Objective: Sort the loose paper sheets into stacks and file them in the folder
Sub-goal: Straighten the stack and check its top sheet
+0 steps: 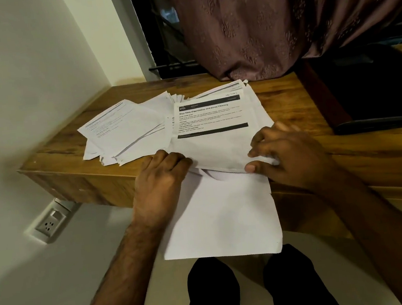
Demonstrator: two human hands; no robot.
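Note:
A stack of printed sheets lies on the wooden table, its top page headed with a black band. My left hand grips the stack's near left corner, fingers curled under the edge. My right hand pinches the near right corner between thumb and fingers. A blank white sheet hangs from under the stack over the table's front edge. A looser spread of sheets lies fanned out to the left. No folder is plainly in view.
A dark flat object lies on the table's right side. A brown curtain drapes onto the far edge. The white wall runs along the left, with a socket below the table. My dark-clad legs are underneath.

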